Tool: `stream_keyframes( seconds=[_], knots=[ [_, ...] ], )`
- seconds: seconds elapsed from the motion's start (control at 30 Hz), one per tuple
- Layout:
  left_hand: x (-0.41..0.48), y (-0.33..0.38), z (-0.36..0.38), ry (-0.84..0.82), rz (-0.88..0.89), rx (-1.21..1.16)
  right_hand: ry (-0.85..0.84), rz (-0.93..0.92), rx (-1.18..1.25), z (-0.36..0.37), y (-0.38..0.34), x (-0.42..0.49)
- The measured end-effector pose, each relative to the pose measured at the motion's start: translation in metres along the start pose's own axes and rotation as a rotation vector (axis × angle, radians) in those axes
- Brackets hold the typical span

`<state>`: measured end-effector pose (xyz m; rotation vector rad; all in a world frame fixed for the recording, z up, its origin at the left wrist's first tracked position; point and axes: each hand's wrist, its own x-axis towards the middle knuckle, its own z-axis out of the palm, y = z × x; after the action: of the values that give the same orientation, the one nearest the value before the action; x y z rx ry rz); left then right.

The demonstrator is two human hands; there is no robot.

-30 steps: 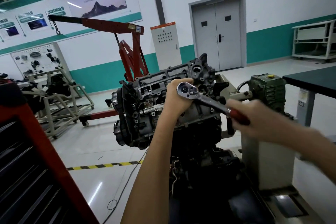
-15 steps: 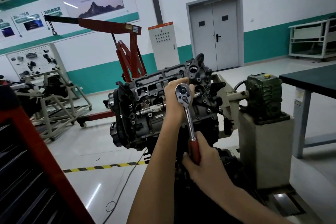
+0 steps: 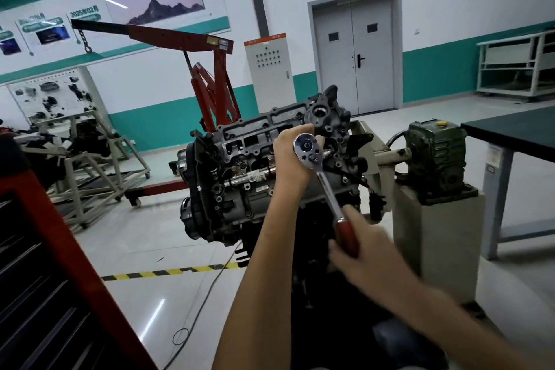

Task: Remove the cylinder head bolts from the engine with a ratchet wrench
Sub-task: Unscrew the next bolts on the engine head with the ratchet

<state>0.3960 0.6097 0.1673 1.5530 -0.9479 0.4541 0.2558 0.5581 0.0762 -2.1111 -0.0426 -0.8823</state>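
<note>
Fingers of the left hand point(image 3: 292, 156) cup the ratchet wrench point(image 3: 326, 186) head, apparently steadying it on the engine point(image 3: 240, 156), the right hand point(image 3: 359, 252) gripping its handle for leverage.

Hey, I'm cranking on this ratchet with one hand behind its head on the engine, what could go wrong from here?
If the ratchet wrench slips, the left hand cupped behind its head could be jammed against the engine castings. The right hand on the red handle could strike the pedestal beside it. The cable on the floor could trip you.
</note>
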Motion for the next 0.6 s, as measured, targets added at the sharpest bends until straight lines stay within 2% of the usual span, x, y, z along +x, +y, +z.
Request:
stream_keyframes(
  seconds=[0.1,0.17,0.27,0.37,0.47,0.53,0.6],
  knots=[
    [0.0,0.0,0.004,0.074,-0.02,0.028,0.027,0.102,0.279,0.049,-0.017,-0.011],
    [0.0,-0.003,0.002,0.084,-0.076,-0.002,-0.02,0.087,0.286,0.046,-0.016,-0.009],
    [0.001,-0.004,-0.008,0.012,-0.04,0.059,-0.139,-0.072,-0.022,-0.009,0.003,0.009],
    [0.006,0.0,-0.014,-0.129,0.023,0.092,-0.276,-0.201,-0.382,-0.077,0.015,0.046],
    [0.008,0.003,-0.012,-0.156,0.062,0.144,-0.24,-0.239,-0.605,-0.105,0.018,0.068],
    [0.006,0.002,-0.009,-0.111,0.066,0.102,-0.229,-0.176,-0.506,-0.09,0.019,0.056],
    [0.004,0.001,-0.005,-0.043,0.021,0.047,-0.135,-0.096,-0.296,-0.055,0.012,0.028]
  ],
)
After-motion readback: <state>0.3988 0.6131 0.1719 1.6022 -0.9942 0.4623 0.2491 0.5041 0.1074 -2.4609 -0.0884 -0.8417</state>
